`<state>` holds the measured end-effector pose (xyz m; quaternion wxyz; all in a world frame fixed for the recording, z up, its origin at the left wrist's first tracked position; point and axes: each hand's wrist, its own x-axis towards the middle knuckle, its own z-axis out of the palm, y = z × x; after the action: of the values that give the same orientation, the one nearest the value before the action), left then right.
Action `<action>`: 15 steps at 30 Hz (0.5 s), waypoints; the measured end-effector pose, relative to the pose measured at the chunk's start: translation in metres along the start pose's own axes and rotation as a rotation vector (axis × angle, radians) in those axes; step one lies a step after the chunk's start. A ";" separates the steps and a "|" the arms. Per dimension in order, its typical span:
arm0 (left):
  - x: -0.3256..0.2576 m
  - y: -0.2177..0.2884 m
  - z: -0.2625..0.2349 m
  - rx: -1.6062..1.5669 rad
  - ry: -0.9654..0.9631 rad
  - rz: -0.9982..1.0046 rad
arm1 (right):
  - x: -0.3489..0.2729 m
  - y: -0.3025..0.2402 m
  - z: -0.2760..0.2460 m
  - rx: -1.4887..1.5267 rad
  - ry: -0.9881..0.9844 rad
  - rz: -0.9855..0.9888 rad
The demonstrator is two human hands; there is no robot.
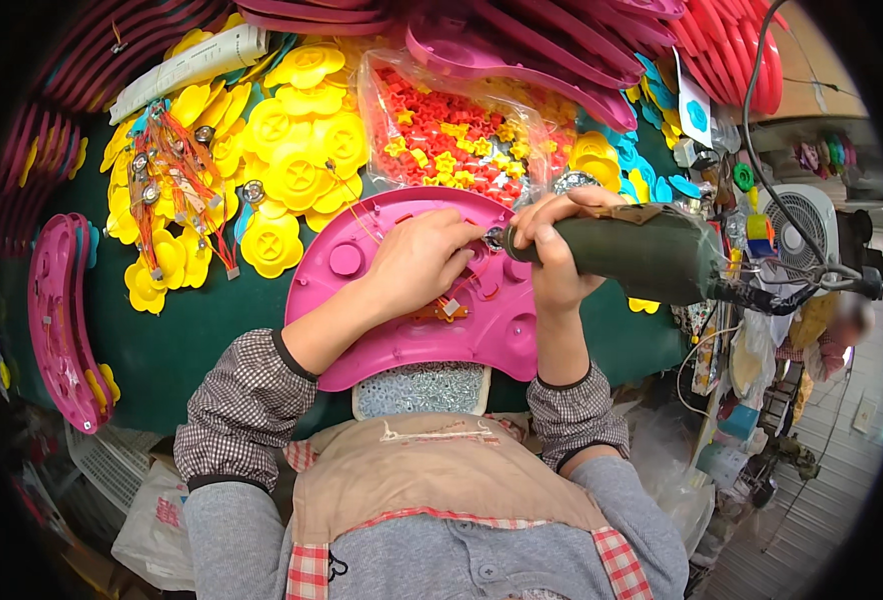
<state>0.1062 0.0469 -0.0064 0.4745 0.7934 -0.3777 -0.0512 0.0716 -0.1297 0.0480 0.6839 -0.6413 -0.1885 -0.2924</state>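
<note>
A pink curved plastic shell lies in front of me on the dark green table, its ribbed inner side up. My right hand is wrapped round a dark green power screwdriver, held sideways with its tip over the upper right of the shell. My left hand reaches over the shell, fingers pinched close to the driver's tip; what they hold, if anything, is hidden. A small brown circuit board with a white connector and thin wires sits in the shell below my left hand.
A tray of small screws stands between the shell and my apron. Yellow flower-shaped plastic pieces and wired components lie behind to the left. Beyond the shell is a bag of red and yellow star pieces. A cable hangs at right.
</note>
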 end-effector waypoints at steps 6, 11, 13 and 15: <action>0.000 -0.001 0.000 -0.017 -0.007 -0.013 | 0.000 0.000 0.002 0.088 -0.004 0.063; 0.000 -0.006 0.000 0.010 -0.050 -0.001 | -0.005 0.005 -0.005 0.063 -0.068 0.028; 0.006 -0.007 -0.001 0.017 -0.040 0.038 | 0.000 -0.005 -0.007 0.078 0.050 0.123; 0.008 -0.006 -0.005 -0.058 -0.063 -0.024 | 0.000 -0.019 -0.019 0.128 0.170 0.179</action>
<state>0.1171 0.0472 -0.0057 0.4846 0.7817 -0.3814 -0.0926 0.0573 -0.1489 0.0608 0.7603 -0.5835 -0.0901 -0.2707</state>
